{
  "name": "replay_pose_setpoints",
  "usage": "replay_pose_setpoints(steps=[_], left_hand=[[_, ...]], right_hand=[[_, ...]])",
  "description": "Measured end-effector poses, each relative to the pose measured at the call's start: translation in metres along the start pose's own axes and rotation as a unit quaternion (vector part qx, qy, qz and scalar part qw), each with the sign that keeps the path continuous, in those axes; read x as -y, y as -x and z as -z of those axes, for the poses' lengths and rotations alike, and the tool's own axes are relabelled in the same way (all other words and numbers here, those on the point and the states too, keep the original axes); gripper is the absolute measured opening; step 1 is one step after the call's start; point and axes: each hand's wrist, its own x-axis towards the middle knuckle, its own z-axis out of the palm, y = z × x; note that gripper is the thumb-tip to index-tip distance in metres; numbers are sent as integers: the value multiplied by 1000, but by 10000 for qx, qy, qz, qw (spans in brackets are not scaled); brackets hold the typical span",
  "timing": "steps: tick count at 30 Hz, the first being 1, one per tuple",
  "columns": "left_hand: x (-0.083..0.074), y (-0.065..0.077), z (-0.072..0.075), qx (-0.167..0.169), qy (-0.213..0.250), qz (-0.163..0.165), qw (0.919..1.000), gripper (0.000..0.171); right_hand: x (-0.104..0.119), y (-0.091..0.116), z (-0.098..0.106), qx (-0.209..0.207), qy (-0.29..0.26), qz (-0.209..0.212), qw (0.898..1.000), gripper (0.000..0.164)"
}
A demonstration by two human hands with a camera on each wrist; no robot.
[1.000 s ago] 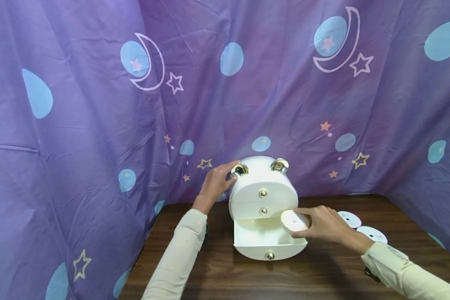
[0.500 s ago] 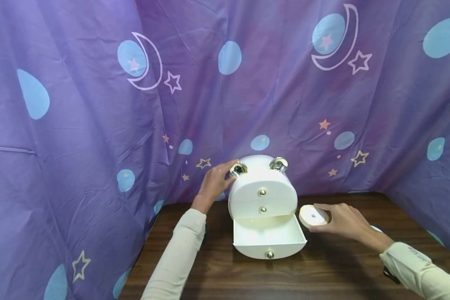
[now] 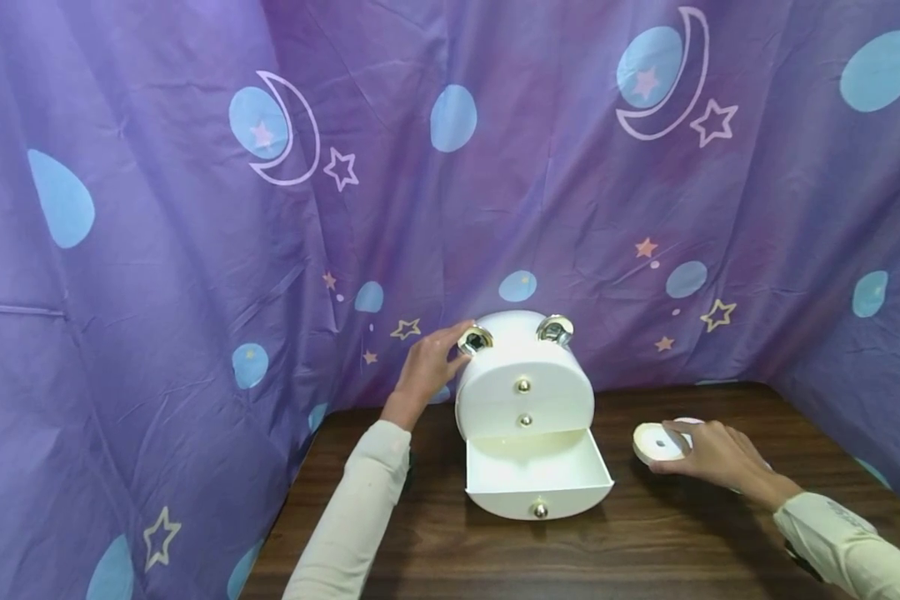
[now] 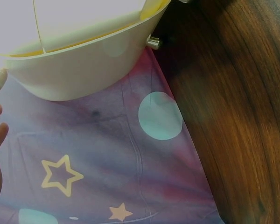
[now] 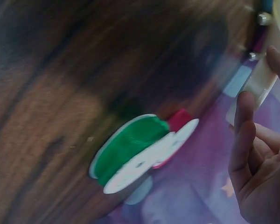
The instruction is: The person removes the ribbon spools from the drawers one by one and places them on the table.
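A white rounded drawer box (image 3: 525, 408) with two gold-rimmed bulging eyes stands at the back of the table. Its bottom drawer (image 3: 537, 506) is pulled out, with nothing seen inside. My left hand (image 3: 426, 367) holds the gold-rimmed eye (image 3: 475, 340) on the box's left between thumb and fingers. Right of the box, my right hand (image 3: 723, 458) pinches a cream ribbon spool (image 3: 654, 443) by its edges, above the table. In the right wrist view, a green ribbon spool (image 5: 130, 149) and a red ribbon spool (image 5: 179, 123) stand on the table near that hand.
The dark wooden table (image 3: 570, 558) spreads in front of the box and to both sides. A purple cloth (image 3: 390, 208) with moons and stars hangs close behind and along the sides. Two gold knobs show on the box front above the drawer.
My right hand has carried the cream ribbon spool from over the pulled-out drawer to the right, near the other spools. My left hand has stayed at the box's eye.
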Motion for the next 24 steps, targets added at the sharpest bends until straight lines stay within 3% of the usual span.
replay_pose_setpoints(steps=[12, 19, 24], left_hand=[[-1, 1, 1, -14, 21, 30, 10000, 66], [-2, 1, 0, 76, 99, 113, 9999, 66], [-1, 1, 0, 41, 140, 119, 9998, 66]], right_hand=[[-28, 13, -18, 241, 121, -153, 9995, 97], [-32, 14, -25, -9, 119, 156, 9998, 87], [-32, 16, -25, 137, 108, 96, 9998, 77]])
